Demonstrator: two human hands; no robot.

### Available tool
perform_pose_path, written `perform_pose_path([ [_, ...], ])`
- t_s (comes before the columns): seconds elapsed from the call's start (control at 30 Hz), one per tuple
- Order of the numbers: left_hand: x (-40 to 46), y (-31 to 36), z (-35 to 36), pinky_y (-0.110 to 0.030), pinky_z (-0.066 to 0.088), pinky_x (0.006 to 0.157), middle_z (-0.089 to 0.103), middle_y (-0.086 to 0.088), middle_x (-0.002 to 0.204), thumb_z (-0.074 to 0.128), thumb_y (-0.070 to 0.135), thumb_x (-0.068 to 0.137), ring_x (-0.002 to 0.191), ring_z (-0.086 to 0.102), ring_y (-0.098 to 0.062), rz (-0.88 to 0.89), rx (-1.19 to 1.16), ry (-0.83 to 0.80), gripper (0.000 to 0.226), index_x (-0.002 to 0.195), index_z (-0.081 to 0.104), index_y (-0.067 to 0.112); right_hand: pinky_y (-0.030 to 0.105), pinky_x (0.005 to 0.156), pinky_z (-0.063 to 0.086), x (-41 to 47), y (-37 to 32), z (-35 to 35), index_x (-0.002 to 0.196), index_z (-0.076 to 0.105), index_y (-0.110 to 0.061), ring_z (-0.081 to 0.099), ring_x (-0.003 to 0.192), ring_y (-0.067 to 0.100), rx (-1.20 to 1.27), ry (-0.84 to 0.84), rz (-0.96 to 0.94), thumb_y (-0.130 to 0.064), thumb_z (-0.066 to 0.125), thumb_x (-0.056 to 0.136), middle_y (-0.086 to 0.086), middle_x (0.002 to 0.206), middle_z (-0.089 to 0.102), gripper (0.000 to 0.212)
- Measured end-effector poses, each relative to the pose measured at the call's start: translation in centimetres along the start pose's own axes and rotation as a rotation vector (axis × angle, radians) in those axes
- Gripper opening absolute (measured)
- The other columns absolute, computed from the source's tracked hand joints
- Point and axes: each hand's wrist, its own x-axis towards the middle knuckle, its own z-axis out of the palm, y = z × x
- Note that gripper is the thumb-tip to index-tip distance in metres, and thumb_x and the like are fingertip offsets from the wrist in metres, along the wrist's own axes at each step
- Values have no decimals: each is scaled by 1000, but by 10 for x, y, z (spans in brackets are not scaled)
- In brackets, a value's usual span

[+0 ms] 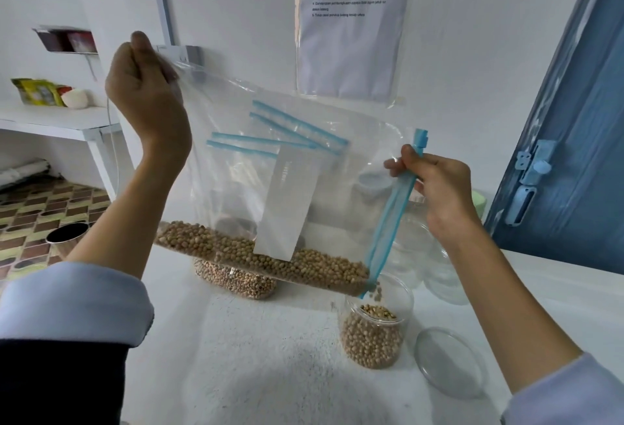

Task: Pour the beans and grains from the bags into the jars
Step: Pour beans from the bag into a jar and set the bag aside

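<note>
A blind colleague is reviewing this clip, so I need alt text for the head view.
Two hands tilt a clear zip bag of beans so they spill from its lower corner into an open, partly filled jar on a white table. The left hand pinches the top corner; the right hand pinches the blue zip strip. A lid lies beside the jar.

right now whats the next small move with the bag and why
Probably lift the left hand a bit higher: most beans lie along the bag bottom, while only a few drop from the corner that the right hand holds over the jar.
</note>
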Motion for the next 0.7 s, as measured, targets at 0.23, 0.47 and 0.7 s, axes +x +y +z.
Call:
perform_pose_path([
  [0.23,4,0,-3,-30,27,44,40,4,46,42,37,91,43,33,-19,11,16,-5,38,55,40,25,13,59,48,2,0,6,67,68,-12,64,76,10,-33,2,10,-22,65,88,2,80,72,24],
  [0.47,9,2,-2,-31,26,43,37,-2,46,42,41,90,44,32,-21,-2,4,-9,40,56,39,20,8,45,43,0,-5,10,68,67,-9,58,67,9,28,35,10,-18,64,89,6,79,68,23],
  [0.7,10,-1,-2,-34,25,44,38,-2,48,43,41,90,44,31,-22,-3,-26,-21,40,57,39,20,14,48,47,1,-7,8,68,68,-8,56,53,0,45,60,21,-18,65,88,-5,61,66,23],
])
